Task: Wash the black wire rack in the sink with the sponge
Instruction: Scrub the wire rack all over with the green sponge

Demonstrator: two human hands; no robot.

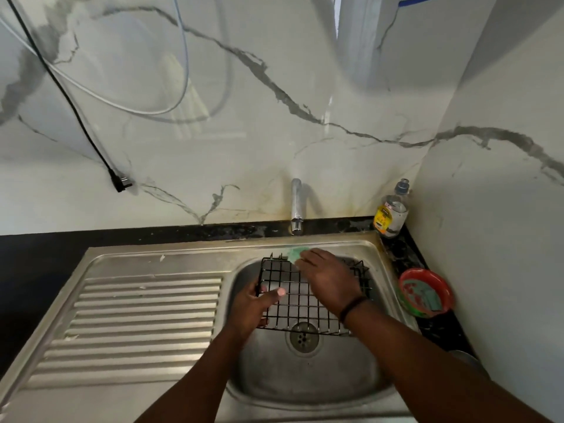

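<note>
Rack of black wire sits over the sink between my 2 hands: my left hand grips its near-left edge, my right hand clutches the green sponge at its far edge.

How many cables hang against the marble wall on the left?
3: a black cable ending in a plug, a white cable looping beside it, and a blue cable further right. Others may run out of view.

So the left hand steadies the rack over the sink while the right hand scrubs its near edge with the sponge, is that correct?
Not quite: in the head view the right hand works the sponge at the rack's far edge, by the tap.
</note>
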